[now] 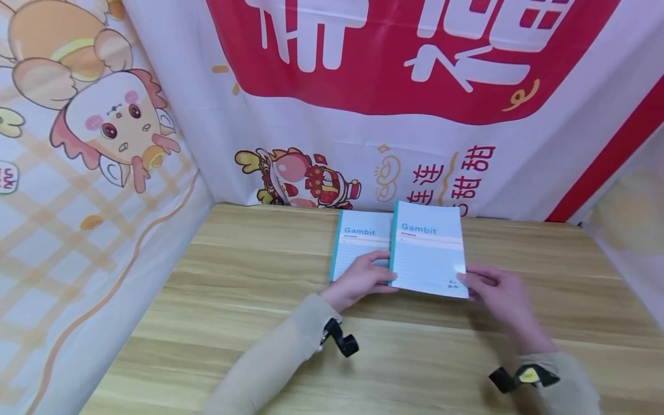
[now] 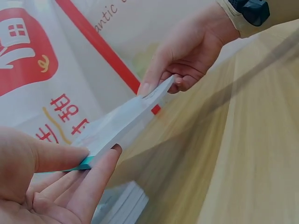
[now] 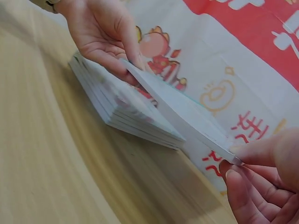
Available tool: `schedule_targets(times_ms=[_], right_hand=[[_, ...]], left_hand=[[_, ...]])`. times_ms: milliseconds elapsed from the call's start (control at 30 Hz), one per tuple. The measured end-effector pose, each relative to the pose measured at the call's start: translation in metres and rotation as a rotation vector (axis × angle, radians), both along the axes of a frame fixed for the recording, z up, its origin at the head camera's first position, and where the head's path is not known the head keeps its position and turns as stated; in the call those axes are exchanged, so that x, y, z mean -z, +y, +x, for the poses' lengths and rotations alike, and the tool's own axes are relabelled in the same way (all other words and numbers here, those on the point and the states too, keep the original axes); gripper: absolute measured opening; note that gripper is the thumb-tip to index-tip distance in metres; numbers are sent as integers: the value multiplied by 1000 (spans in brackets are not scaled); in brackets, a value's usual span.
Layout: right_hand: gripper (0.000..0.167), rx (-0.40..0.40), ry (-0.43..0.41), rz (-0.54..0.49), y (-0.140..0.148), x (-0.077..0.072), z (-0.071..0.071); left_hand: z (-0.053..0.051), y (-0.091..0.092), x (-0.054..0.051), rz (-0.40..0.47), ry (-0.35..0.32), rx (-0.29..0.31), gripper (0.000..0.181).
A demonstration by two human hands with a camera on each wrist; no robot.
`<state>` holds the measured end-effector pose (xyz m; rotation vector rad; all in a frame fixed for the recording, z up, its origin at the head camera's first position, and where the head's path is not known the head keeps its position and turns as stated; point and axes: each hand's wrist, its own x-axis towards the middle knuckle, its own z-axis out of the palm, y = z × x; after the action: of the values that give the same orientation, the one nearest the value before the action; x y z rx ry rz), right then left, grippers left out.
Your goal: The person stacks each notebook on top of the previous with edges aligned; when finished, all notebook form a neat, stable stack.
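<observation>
A light blue notebook (image 1: 429, 248) marked "Gambit" is held up off the table between both hands. My left hand (image 1: 363, 278) pinches its teal spine side near the lower corner, thumb on top and fingers below. At the opposite lower corner, my right hand (image 1: 499, 294) pinches the page edge the same way. Behind and to the left lies a stack of similar notebooks (image 3: 100, 95), several thick in the right wrist view. Part of the stack's top notebook (image 1: 358, 245) is covered by the raised one and by my left hand in the head view.
The wood-grain table (image 1: 249, 346) runs back to a white and red printed cloth (image 1: 415, 127) behind the notebooks. Another printed cloth (image 1: 104, 219) borders the left side. A small black wrist mount (image 1: 342, 340) sits on the left sleeve, a second one (image 1: 524, 377) on the right.
</observation>
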<state>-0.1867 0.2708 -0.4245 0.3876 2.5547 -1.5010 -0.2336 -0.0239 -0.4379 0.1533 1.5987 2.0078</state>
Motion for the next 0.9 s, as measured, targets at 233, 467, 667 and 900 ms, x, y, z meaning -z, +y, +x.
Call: schedule_targets(times_ms=[233,467,667,900], right_hand=[[63,-60,71,-70,-33,12,-6],[53,-72,93,-149,-56,18,-8],[48,-77,84,-199,-65,20,-5],[49,-71,73,-184,-73,20,-7]], left_hand=[[12,-39,7,-11,-16,-43,56],[19,-64,9,-23,-37,-55,61],[23,-74,12,-20,-30,-58,63],[22,-80,10,-28,-8,-71,60]])
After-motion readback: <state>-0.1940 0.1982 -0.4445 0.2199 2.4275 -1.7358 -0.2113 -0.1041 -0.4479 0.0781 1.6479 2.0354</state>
